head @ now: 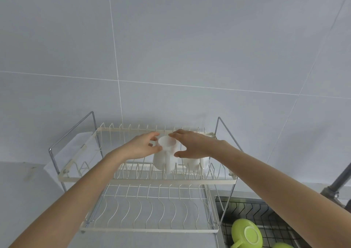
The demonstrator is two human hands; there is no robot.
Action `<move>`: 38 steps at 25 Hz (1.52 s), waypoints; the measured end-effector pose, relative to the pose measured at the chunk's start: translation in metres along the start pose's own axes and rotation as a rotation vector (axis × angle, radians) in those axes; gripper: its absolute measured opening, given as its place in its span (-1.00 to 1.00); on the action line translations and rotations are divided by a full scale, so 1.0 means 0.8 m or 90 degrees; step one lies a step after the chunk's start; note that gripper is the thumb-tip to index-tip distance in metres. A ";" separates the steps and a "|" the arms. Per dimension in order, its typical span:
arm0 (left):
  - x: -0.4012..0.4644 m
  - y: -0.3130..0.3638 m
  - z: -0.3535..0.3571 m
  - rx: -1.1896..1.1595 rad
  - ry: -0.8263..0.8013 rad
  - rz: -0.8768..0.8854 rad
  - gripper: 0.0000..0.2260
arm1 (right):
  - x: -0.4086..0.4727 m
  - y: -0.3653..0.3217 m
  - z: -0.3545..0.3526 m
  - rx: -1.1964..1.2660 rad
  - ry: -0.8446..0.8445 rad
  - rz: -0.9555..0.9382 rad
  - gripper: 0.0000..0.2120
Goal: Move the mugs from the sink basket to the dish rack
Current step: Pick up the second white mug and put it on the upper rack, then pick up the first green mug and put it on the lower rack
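Note:
A white mug stands upside down on the top tier of the cream wire dish rack, its handle toward me. My left hand touches its left side with curled fingers. My right hand touches its right side with forefinger and thumb. A second white mug stands just right of the first, partly hidden under my right hand. In the black wire sink basket at the lower right, a green mug lies upside down, and the edge of another green mug shows at the bottom.
The rack's lower tier holds nothing. Chrome frame bars rise at both ends of the rack. A dark faucet stands at the right edge above the sink. A grey tiled wall is close behind the rack.

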State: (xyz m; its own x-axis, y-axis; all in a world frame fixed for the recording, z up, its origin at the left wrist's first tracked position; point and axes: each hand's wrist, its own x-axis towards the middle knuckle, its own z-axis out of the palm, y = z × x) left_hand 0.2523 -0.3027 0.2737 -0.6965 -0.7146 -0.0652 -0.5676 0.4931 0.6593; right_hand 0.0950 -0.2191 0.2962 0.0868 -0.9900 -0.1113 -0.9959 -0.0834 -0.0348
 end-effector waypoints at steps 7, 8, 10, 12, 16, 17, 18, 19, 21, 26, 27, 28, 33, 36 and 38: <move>-0.030 0.053 0.001 0.212 0.076 0.067 -0.50 | -0.057 0.007 -0.029 -0.044 0.071 0.015 -0.39; -0.035 0.063 0.004 0.240 0.098 0.077 -0.50 | -0.068 0.010 -0.031 -0.048 0.084 0.021 -0.39; -0.045 0.085 0.010 0.291 0.145 0.104 -0.50 | -0.092 0.020 -0.033 -0.050 0.109 0.041 -0.38; -0.053 0.110 0.022 0.328 0.174 0.133 -0.49 | -0.117 0.034 -0.033 -0.058 0.131 0.059 -0.37; -0.057 0.159 0.055 0.390 0.171 0.164 -0.45 | -0.171 0.065 -0.028 -0.056 0.152 0.109 -0.36; -0.057 0.172 0.067 0.398 0.164 0.169 -0.45 | -0.186 0.074 -0.025 -0.058 0.155 0.123 -0.36; -0.056 0.183 0.079 0.406 0.159 0.177 -0.44 | -0.199 0.083 -0.022 -0.060 0.157 0.134 -0.36; -0.055 0.195 0.092 0.413 0.155 0.186 -0.44 | -0.213 0.092 -0.019 -0.061 0.157 0.145 -0.35; -0.054 0.218 0.119 0.425 0.143 0.207 -0.43 | -0.239 0.112 -0.012 -0.059 0.151 0.167 -0.35; -0.049 0.269 0.191 0.427 0.086 0.238 -0.43 | -0.301 0.164 0.013 -0.050 0.116 0.221 -0.34; -0.047 0.277 0.206 0.425 0.075 0.239 -0.42 | -0.313 0.175 0.019 -0.049 0.106 0.229 -0.34; -0.045 0.283 0.221 0.424 0.062 0.238 -0.42 | -0.323 0.184 0.026 -0.048 0.096 0.236 -0.34; -0.038 0.299 0.291 0.415 -0.002 0.219 -0.41 | -0.366 0.230 0.065 -0.012 0.062 0.250 -0.35; -0.032 0.300 0.331 0.416 -0.041 0.199 -0.39 | -0.383 0.253 0.096 0.016 0.032 0.253 -0.35; -0.027 0.298 0.360 0.410 -0.069 0.188 -0.38 | -0.392 0.267 0.118 0.030 0.013 0.256 -0.35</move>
State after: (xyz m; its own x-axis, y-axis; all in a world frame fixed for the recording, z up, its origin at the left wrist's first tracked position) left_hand 0.0060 -0.0270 0.2165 -0.8821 -0.4686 -0.0483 -0.4711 0.8775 0.0899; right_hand -0.1427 0.0843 0.2297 -0.3100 -0.9448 -0.1060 -0.9482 0.3154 -0.0385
